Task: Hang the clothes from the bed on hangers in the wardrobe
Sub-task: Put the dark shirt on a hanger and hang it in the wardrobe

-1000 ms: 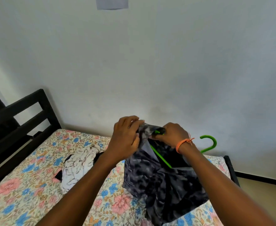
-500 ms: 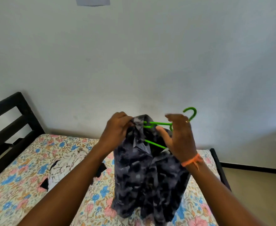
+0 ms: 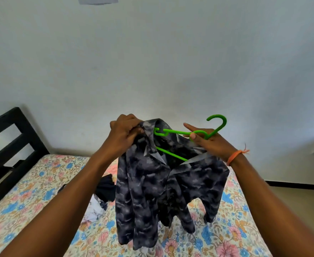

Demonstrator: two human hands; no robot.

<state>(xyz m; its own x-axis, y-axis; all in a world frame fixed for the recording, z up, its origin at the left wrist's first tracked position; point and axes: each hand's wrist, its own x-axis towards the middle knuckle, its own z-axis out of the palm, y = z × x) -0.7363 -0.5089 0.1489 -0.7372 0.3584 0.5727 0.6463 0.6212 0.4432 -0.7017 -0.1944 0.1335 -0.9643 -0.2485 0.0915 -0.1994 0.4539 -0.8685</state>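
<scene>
The dark patterned shirt [image 3: 163, 184] had come up off the bed [image 3: 32, 191] and hung clear above its far half, where a second before it had still been bunched low against the flowered sheet. The left hand [image 3: 123, 133] pinched the shirt's collar at one shoulder, fingers curled tight on the cloth. The right hand [image 3: 207, 143] held the green hanger [image 3: 178, 133] near its neck, thumb pressed over the top bar and the forefinger stretched out along it; half a second earlier that hand had been raised more upright in front of the hanger.

The hanger now lay tilted, its hook [image 3: 218, 120] up and to the right, one arm poking out at the collar beside the left hand, the lower bar running down inside the open neck. By my reading the hanger was partly threaded: the right shoulder seemed seated, the left not yet drawn over the arm's end. That shoulder needed pulling on before the shirt went to the wardrobe, which was out of view.

A black garment [image 3: 106, 190] and a pale one [image 3: 95, 210] lay on the bed behind the left forearm, still to be hung.
</scene>
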